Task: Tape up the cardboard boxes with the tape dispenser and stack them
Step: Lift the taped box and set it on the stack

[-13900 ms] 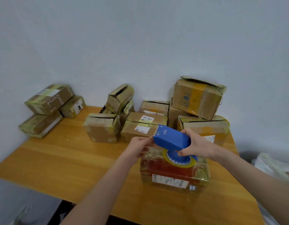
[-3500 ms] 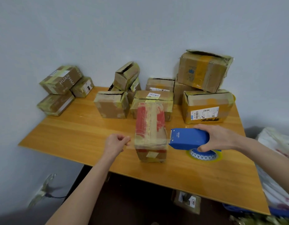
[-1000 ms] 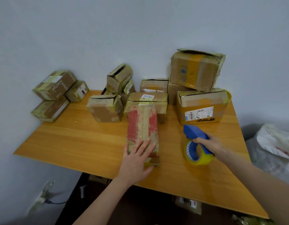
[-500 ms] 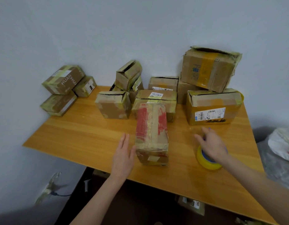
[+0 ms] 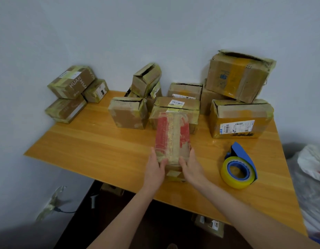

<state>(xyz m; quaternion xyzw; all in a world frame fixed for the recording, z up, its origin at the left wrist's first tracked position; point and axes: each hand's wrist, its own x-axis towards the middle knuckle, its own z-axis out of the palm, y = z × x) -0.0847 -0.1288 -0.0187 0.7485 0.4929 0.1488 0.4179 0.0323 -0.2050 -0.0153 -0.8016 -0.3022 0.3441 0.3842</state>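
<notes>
A cardboard box with red print (image 5: pixel 171 137), taped over, lies lengthwise on the wooden table (image 5: pixel 101 146) in front of me. My left hand (image 5: pixel 154 168) holds its near left corner and my right hand (image 5: pixel 192 168) holds its near right corner, thumbs on top and fingers along the sides. The blue tape dispenser (image 5: pixel 239 168) with its yellowish roll lies by itself on the table, to the right of my right hand. Three taped boxes (image 5: pixel 73 83) are stacked in the far left corner.
Several worn boxes stand along the back wall: a small one (image 5: pixel 127 114) in the middle, a large labelled one (image 5: pixel 240 119) at right with another (image 5: pixel 240 74) on top. A white bag (image 5: pixel 313 162) sits beyond the table's right edge. A box (image 5: pixel 209 225) lies under the table.
My right hand has let go of the tape dispenser, left it on the table and moved to the red box. My left hand has closed in on the box's other side.
</notes>
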